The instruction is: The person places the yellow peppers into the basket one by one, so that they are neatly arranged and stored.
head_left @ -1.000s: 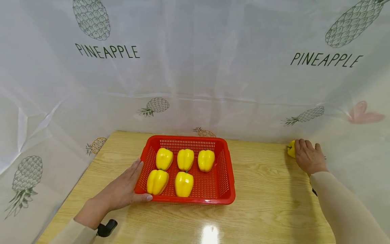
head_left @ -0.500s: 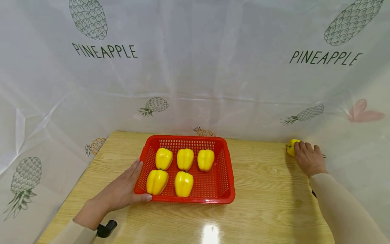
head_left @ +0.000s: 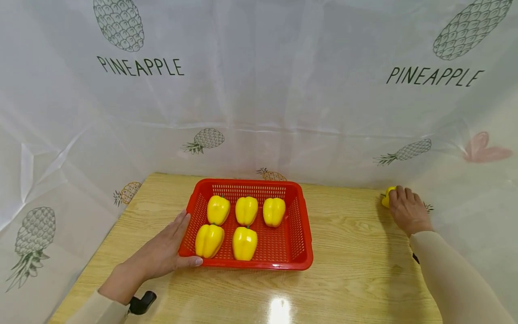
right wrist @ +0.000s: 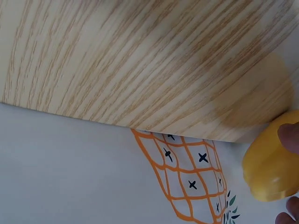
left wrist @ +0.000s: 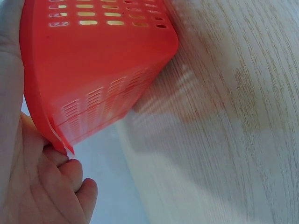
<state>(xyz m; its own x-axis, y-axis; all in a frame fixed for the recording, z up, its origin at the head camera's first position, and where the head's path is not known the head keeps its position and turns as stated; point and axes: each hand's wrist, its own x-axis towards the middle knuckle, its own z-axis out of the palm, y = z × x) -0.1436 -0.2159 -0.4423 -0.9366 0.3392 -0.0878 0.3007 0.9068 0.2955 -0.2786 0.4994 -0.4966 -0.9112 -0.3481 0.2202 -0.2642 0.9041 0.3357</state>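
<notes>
In the head view, a red plastic basket [head_left: 301, 265] stands on the table with several yellow bell peppers [head_left: 246, 210] inside, in two rows. My left hand [head_left: 158, 252] holds the basket's near left corner, the thumb over the front rim and the fingers along the left side. In the left wrist view, the fingers [left wrist: 70, 175] bend under the rim. At the table's far right corner, my right hand [head_left: 410, 211] grips another yellow bell pepper [head_left: 386, 198], its stem pointing left. The right wrist view shows a thumb and fingertips at that pepper [right wrist: 271, 163], with most of the hand out of frame.
A wooden table [head_left: 348, 252] carries everything. Behind it and at both sides hangs a pale sheet [head_left: 259, 99] printed with pineapples, close to the table's back edge. A black strap piece [head_left: 141, 303] is at my left wrist.
My right hand has shifted very slightly at the far right corner, covering a bit more of the pepper. The left hand and the basket with its peppers stay where they were.
</notes>
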